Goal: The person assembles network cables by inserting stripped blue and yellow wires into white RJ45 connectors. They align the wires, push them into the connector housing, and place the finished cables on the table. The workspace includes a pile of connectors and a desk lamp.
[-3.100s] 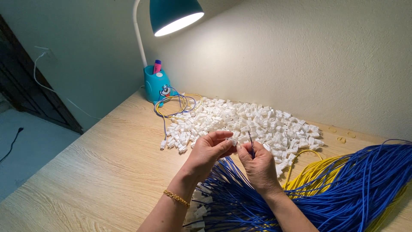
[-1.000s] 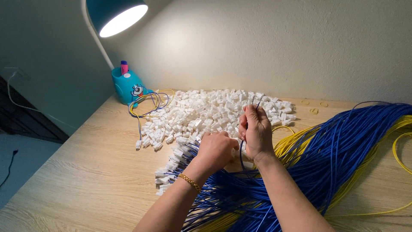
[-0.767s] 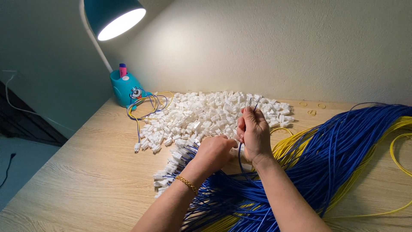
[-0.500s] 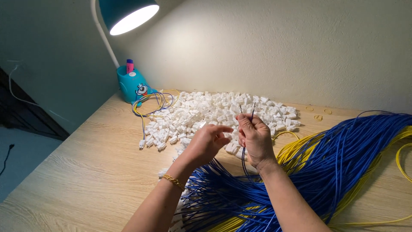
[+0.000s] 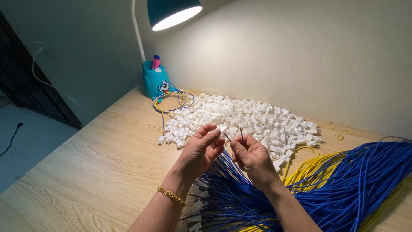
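Pinching a small white plug point(image 5: 222, 128) between thumb and fingertips, my left hand point(image 5: 201, 150) holds it up over the counter point(image 5: 86, 172), just in front of the white heap. My right hand point(image 5: 252, 155) is closed on a thin dark wire end point(image 5: 241, 134), which stands upright between its fingers, close beside the plug but not yet in it; a second short tip shows between the two hands, and I cannot tell whose grip it is in.

To do this well, I judge the plug should be kept still and turned so its opening faces the wire, with the right hand gripping close to the tip so the wire does not bend as it goes in. Pushing straight and not at a slant looks wise.

Counting outward: two hands, one plug in hand, one wire clearly held. One gold bracelet point(image 5: 171, 195) sits on the left wrist. Below the hands lies one big bundle of blue wires point(image 5: 352, 180), too many to count, with a smaller lot of yellow wires point(image 5: 311, 169) among them. Beyond is one pile of white plugs point(image 5: 253, 118), far too many to count. Further back stand one teal pen cup point(image 5: 155, 79) holding one marker, one coil of yellow and blue wire point(image 5: 176, 99), and one lamp point(image 5: 171, 13).
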